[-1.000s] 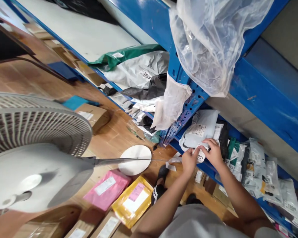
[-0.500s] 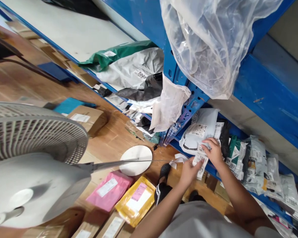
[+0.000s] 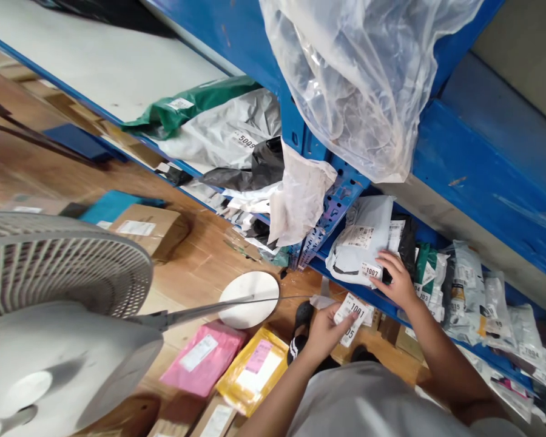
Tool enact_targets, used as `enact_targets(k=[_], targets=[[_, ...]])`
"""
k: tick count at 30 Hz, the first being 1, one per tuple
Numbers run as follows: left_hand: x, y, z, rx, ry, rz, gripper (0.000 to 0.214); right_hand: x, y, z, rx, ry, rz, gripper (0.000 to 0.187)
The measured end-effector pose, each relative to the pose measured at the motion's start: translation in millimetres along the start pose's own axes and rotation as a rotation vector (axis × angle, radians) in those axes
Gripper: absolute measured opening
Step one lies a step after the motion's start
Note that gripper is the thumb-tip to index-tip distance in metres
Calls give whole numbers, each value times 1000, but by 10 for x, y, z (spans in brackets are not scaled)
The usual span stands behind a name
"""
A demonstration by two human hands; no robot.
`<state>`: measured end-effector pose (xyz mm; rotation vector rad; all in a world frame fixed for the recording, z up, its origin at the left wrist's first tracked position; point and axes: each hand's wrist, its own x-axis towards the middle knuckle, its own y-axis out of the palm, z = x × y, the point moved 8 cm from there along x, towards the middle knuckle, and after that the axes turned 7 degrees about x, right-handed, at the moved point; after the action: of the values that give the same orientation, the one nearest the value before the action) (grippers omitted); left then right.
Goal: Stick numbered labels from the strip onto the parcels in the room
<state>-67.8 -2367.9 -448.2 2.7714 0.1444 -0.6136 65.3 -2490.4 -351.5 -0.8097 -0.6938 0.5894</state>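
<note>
My left hand [image 3: 325, 335] is closed on a few white number labels [image 3: 352, 312], the top one reading 1001 and a lower one ending in 05. The labels hang in front of the lower shelf, over the floor. My right hand [image 3: 398, 284] has its fingers spread. Its fingertips touch a pale grey mailing bag [image 3: 361, 240] at the shelf's left end, beside a small label [image 3: 372, 271] reading 1007 stuck near the bag's lower corner. A black bag [image 3: 407, 246] lies just behind my right fingers, partly hidden.
A fan [image 3: 68, 321] fills the lower left. Pink [image 3: 203, 358] and yellow [image 3: 253, 370] parcels lie beside a white round disc [image 3: 250, 297]. A blue shelf post [image 3: 332, 206] stands ahead, with a clear plastic bag [image 3: 368, 91] hanging above. More bags [image 3: 466, 297] line the shelf rightward.
The 1007 label now shows on the grey bag, with my right fingers at its edge. My left hand has drawn down and left with the other labels. The view has shifted slightly.
</note>
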Motion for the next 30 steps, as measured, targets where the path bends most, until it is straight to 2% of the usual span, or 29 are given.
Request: enact_targets(k=[3,7,11,13,15,17,19,21,22,25,27,28,30], targets=[[25,28,-67,-4,23,16,42,-86,-57,77,-75,-24,-4,25],[33,56,-168,14,70,29,37,-388,-140,235,-62,-19,-149,32],[13,83,-328,46,173,22,32,-758,104,473,137,-14,-106,47],[4,96,-392,64,208,22,31,-841,187,586,178,-4,-152,55],[0,103,-434,68,224,34,32,-798,199,637,151,32,-238,52],[-5,94,-456,66,224,43,34,-638,196,605,91,91,-270,46],[-26,69,-457,64,210,36,39,-438,223,538,38,112,-191,42],[-69,43,-434,49,184,25,45,-326,249,499,26,50,-100,35],[-91,40,-415,36,168,29,49,-331,248,486,43,-1,-89,32],[-130,21,-420,5,173,19,60,-568,254,339,169,-83,-215,35],[-142,-7,-502,17,216,-32,63,-793,448,231,311,-124,-217,46],[-154,-12,-560,12,240,-63,64,-891,591,151,342,-72,-203,52],[-204,-1,-691,-27,290,-135,66,-1032,933,140,341,-54,-106,61]])
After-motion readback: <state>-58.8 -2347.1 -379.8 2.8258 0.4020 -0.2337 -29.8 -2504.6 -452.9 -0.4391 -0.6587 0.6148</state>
